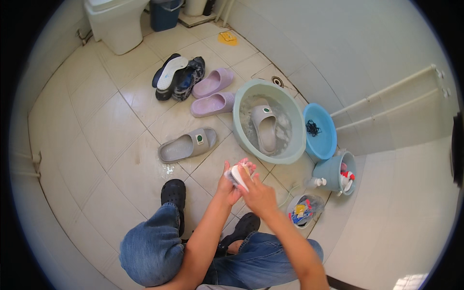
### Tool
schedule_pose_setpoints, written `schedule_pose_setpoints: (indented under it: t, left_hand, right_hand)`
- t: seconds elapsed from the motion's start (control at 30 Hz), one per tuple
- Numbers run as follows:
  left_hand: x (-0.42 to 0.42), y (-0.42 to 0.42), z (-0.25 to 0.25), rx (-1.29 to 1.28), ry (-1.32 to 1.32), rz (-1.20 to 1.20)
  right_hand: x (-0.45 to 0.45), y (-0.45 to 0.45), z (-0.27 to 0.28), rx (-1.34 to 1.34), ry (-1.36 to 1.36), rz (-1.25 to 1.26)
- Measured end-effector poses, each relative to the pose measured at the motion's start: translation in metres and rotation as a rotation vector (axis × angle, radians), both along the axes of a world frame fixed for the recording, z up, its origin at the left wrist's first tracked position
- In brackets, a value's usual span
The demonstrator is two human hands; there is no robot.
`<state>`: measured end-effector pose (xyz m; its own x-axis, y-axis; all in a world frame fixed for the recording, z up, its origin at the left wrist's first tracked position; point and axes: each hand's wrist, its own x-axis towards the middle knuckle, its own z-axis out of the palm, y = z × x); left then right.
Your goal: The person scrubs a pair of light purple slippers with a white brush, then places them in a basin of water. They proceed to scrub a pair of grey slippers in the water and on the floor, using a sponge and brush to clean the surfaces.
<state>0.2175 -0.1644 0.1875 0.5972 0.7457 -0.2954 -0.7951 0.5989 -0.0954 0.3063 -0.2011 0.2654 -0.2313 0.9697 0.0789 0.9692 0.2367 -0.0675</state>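
My right hand is closed on a small white scrubbing brush, which is pressed against my left palm. My left hand is turned up beneath it with white lather on the fingers; whether it grips anything is hidden. Just beyond my hands, a grey slide sandal lies on the wet tile floor. Its mate, another grey slide sandal, rests in soapy water inside a pale green plastic basin. Two lilac slides lie left of the basin, beside dark shoes with a white insole on top.
A blue basin with a black tangle, a grey-blue bucket holding bottles, a pump bottle and a white container of packets stand at right. A toilet and dark blue bin are at the back.
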Motion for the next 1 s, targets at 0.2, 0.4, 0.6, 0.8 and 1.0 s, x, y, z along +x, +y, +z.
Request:
schedule_pose_setpoints:
  t: [0.2,0.4,0.6,0.8,1.0]
  left_hand:
    - [0.02,0.0,0.009,0.014,0.146,-0.071]
    - [0.014,0.006,0.022,-0.034,0.122,-0.085]
    - [0.033,0.0,0.035,0.116,0.013,-0.109]
    - [0.031,0.005,0.035,0.221,-0.091,-0.208]
    - [0.05,0.013,0.074,0.182,0.013,-0.172]
  right_hand:
    - [0.015,0.007,0.011,0.125,-0.03,-0.182]
    - [0.043,-0.009,0.035,0.022,0.022,-0.081]
    - [0.038,-0.023,0.028,0.182,0.238,-0.115]
    - [0.078,-0.023,0.041,0.146,0.152,-0.113]
    - [0.068,-0.034,0.04,0.521,0.299,-0.016]
